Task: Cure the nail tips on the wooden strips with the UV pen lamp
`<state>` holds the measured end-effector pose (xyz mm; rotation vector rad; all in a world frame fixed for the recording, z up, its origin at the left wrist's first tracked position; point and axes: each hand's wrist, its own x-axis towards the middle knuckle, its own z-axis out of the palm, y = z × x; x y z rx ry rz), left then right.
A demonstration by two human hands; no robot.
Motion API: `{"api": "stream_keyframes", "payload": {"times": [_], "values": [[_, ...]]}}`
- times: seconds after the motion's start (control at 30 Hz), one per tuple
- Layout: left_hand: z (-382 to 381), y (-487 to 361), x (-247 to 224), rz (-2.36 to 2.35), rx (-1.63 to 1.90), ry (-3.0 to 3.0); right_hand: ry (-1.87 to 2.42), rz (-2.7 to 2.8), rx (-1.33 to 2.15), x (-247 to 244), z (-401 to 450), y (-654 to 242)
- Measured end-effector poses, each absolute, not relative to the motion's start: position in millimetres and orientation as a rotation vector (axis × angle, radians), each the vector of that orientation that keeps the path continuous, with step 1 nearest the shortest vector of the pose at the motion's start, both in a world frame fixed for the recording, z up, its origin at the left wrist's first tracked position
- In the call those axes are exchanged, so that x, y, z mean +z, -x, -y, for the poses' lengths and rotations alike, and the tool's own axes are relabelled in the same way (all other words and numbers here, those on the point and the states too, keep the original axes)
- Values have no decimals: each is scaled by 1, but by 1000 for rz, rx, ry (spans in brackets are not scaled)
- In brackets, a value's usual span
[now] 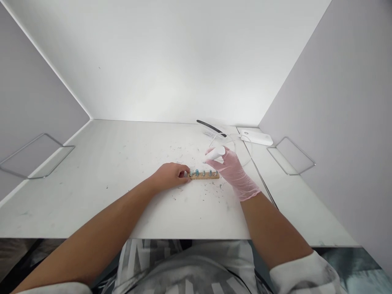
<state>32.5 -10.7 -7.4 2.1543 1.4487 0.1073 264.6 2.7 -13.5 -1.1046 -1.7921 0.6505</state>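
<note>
A narrow wooden strip (pixel 204 177) lies on the white table, with several small bluish pieces (pixel 197 172) standing in a row along it. My bare left hand (pixel 172 175) pinches the strip's left end between thumb and fingers. My right hand (pixel 226 163), in a pink glove, is closed around a small white cylindrical thing (pixel 215 152) just above the strip's right part. That thing is tilted; its exact kind and its lower end cannot be made out.
Behind my right hand lie a dark curved strip (pixel 211 128) and a thin pale cable (pixel 234 139) leading to a white flat device (pixel 256 137). Dark specks dot the tabletop (pixel 107 163). Wire frames stand at the left (pixel 50 176) and right (pixel 290 174) walls.
</note>
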Motion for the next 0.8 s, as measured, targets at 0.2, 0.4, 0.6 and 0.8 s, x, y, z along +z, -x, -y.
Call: {"api": "stream_keyframes", "payload": {"times": [0.2,0.4,0.6,0.8], "values": [[7,-19,2,-1405,0,-2171,1167,1897,322,-7,-4,-271],[4,-9,11,-1434,-151,-2133,1096,2170,-88,-8,-8,-271],[1,-3,16,-1424,-274,-2107,1207,2464,-458,5,-3,-258],[2,0,19,-1421,-277,-2068,1338,2666,-651,10,10,-276]]}}
